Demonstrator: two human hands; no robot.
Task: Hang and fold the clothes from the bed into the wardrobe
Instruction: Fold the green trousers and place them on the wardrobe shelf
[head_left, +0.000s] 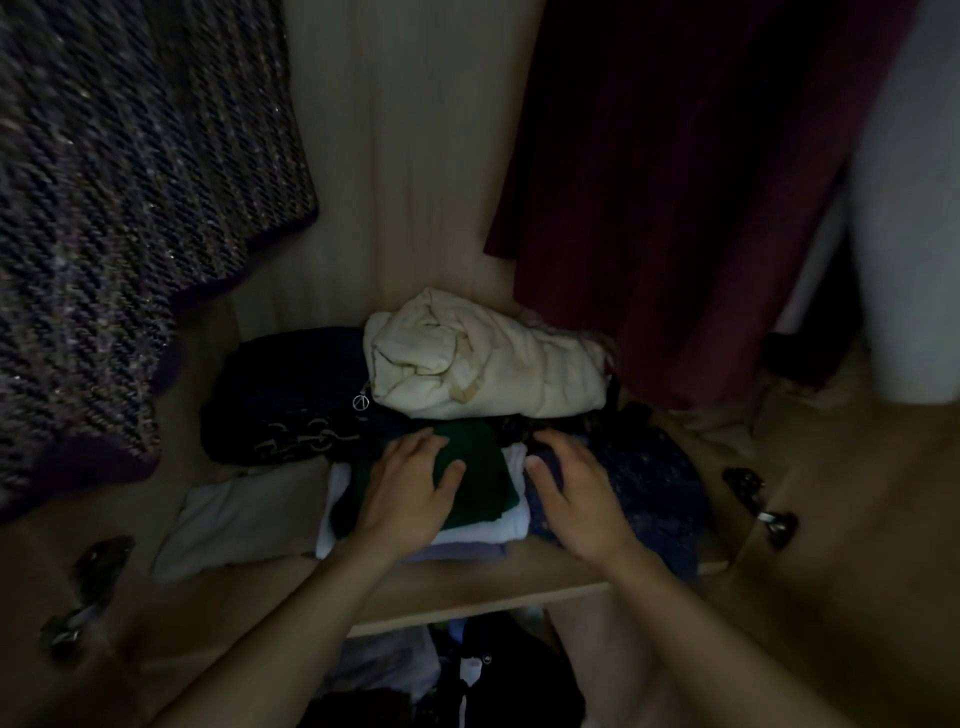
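Reference: green folded garment (483, 467), topmost on a white folded stack (511, 525) near the wardrobe shelf front edge (467, 597).

The left hand (410, 488) lies flat on it, fingers straight and slightly apart.

The right hand (576, 499) rests just right of it on a dark blue patterned garment (649, 483), fingers close together and gently bent.

Behind it is a cream bundle (483, 364); behind-left, a black garment (280, 395); left, a pale cloth (234, 519).

Above-left hangs a tweed hem (130, 208) and above-right a maroon garment (675, 182), with bare back panel between them.
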